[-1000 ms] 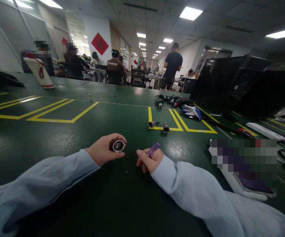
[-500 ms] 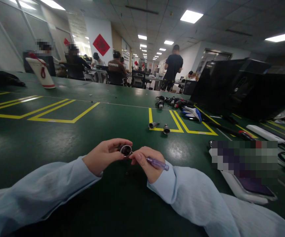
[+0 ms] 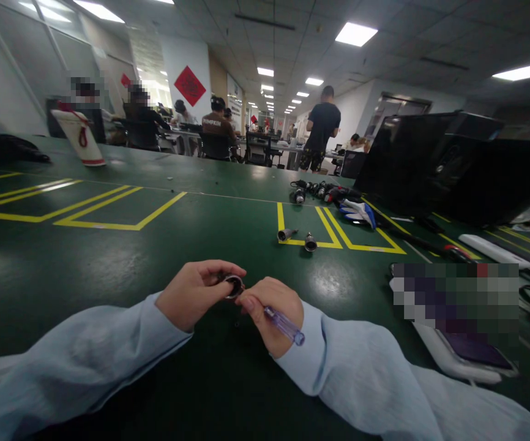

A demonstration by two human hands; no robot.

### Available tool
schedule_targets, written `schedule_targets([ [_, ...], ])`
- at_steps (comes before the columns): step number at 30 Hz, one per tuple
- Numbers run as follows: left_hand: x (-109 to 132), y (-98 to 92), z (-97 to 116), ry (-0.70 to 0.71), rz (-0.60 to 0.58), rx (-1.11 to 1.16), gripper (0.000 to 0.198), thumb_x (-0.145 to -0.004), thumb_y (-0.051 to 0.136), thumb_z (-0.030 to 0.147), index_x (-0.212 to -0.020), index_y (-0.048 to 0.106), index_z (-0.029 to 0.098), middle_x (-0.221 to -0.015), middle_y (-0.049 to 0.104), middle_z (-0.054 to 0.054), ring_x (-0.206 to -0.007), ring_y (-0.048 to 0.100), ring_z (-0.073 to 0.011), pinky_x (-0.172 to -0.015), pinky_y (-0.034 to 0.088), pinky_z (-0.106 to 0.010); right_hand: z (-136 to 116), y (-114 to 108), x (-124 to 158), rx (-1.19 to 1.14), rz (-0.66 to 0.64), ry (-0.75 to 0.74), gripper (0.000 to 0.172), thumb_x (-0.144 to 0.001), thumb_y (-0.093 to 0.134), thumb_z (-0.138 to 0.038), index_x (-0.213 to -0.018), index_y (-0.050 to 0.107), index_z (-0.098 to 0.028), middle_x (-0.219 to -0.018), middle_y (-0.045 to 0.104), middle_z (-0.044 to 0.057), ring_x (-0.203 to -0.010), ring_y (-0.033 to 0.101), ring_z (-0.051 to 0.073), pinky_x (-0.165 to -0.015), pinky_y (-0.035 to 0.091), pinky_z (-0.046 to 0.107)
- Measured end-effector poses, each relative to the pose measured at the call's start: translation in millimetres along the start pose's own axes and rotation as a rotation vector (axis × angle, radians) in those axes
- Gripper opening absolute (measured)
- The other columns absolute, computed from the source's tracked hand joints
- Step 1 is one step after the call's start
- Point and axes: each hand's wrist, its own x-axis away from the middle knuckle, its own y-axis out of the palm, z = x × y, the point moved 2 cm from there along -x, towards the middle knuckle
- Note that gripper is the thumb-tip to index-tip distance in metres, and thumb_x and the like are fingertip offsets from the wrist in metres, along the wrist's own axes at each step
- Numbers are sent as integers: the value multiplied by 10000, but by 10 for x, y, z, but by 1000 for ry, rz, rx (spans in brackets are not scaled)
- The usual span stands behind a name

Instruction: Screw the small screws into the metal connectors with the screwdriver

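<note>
My left hand is closed around a round metal connector shell, its open rim turned toward me. A screwdriver with a clear purple handle lies in my right hand, fingers wrapped round it. Its tip end is beside the shell's right rim; my fingers hide most of the shaft, so I cannot tell whether the tip touches. Beyond my hands, one similar metal piece lies on its side and another metal piece sits close to it, both by a yellow tape line.
Farther back on the green table are several more connectors with cables and a blue-and-white glove. A phone lies at the right. Black monitors stand behind it. A white cup is at far left.
The screwdriver's handle end has swung down and toward me as my right hand turned. The metal shell has tilted slightly in my left hand.
</note>
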Motion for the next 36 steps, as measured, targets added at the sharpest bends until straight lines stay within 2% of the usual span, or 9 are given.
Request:
schedule_targets([
  [6,8,10,4,15,-6,-41,250,-514,609,217,-743,649,126,-701,686,-28,-682,628,-167,-654,505,-250,-53,-5,-15,64,-33,-17,231,-840,390,-217,-701,560,-145,-657,587,36,-639,521,116,-642,397,258],
  [9,-18,-1,-26,-5,-21,-36,257,-526,605,221,-756,636,112,-665,673,-25,-647,626,-159,-636,510,-252,-53,-23,-16,-34,19,56,249,-836,394,-243,-699,581,-150,-622,588,25,-621,531,110,-647,406,257],
  [12,-66,-32,-59,-6,-14,15,280,-528,627,221,-783,618,107,-684,662,-23,-674,628,-166,-660,520,-274,50,-10,1,-294,53,391,349,-827,392,-355,-605,569,-151,-466,523,-7,-458,499,86,-498,404,221],
  [14,-99,-62,-80,-12,6,54,301,-518,653,215,-794,606,107,-729,657,-31,-733,627,-185,-696,524,-300,152,48,29,-506,20,669,431,-784,407,-467,-517,526,-149,-364,449,-30,-328,428,66,-362,332,191],
  [17,-137,-109,-108,-25,46,104,340,-500,675,193,-817,590,104,-799,646,-49,-799,619,-208,-746,517,-333,259,145,58,-650,-39,834,475,-689,470,-559,-455,501,-147,-304,422,-37,-264,394,56,-306,278,175],
  [22,-158,-152,-132,-24,112,208,341,-499,659,127,-815,530,121,-889,623,-57,-785,620,-192,-753,514,-356,285,214,84,-694,-65,842,490,-644,500,-593,-459,515,-139,-310,449,-33,-273,407,52,-319,301,169],
  [29,-164,-154,-148,-8,100,224,304,-502,643,99,-777,514,117,-888,615,-55,-774,621,-193,-771,505,-382,278,220,122,-612,-146,817,479,-702,465,-562,-480,521,-142,-322,437,-38,-285,400,52,-330,289,173],
  [33,-172,-158,-147,-22,75,205,324,-500,645,95,-807,544,114,-792,627,-33,-784,624,-205,-802,492,-382,289,231,158,-450,-200,788,437,-773,443,-480,-523,560,-140,-358,462,-32,-337,432,52,-369,322,164],
  [36,-159,-149,-132,-31,65,227,351,-491,652,97,-828,558,120,-743,639,-23,-789,627,-207,-824,480,-377,258,209,152,-540,-160,773,443,-764,448,-500,-527,545,-138,-369,461,-34,-336,426,50,-367,316,169],
])
